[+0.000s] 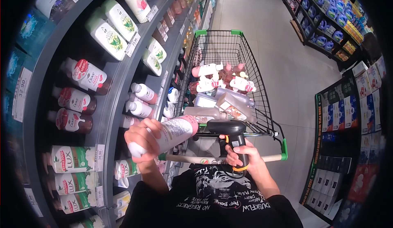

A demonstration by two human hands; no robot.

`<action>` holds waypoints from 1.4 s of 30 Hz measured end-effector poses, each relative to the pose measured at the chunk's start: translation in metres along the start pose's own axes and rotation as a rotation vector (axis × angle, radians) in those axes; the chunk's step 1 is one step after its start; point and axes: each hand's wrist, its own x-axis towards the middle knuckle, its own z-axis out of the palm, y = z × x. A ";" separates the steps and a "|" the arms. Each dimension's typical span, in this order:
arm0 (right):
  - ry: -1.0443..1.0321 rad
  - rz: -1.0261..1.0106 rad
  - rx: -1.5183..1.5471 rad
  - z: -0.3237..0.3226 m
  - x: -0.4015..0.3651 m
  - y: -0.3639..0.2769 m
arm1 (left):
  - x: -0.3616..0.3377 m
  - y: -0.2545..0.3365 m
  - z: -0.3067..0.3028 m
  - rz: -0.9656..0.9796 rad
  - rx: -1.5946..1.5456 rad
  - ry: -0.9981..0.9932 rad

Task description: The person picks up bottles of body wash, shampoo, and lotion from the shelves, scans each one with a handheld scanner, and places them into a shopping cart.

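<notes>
My left hand [142,139] is closed around the cap end of a white and pink pump-style bottle [177,133], tilted with its pink base toward the upper right. Small print covers the side facing me. My right hand [245,153] grips the handle of a black barcode scanner [227,126] with orange trim, its head close to the bottle's base but apart from it. Just beyond both hands is a wire shopping cart [258,74] with green corners. Inside it lie several bottles, among them a white and pink bottle [208,69], and a box [234,107].
On my left, a grey shelf unit [107,117] carries Dove bottles [88,76], Lux bottles [75,159] and green-white bottles [108,40]. The cart's handle [270,158] crosses in front of me. To the right, a dark rack [335,146] holds boxed goods; detergent shelves [323,19] stand farther off.
</notes>
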 end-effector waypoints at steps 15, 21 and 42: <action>0.072 -0.044 0.076 -0.007 0.017 -0.007 | -0.012 -0.064 -0.010 -1.044 -0.317 1.233; 0.065 -0.046 0.093 -0.007 0.015 -0.009 | -0.023 -0.068 -0.022 -0.143 -0.298 0.198; 0.200 0.204 -0.052 0.017 0.006 -0.020 | 0.027 -0.039 -0.027 0.066 -0.652 -0.699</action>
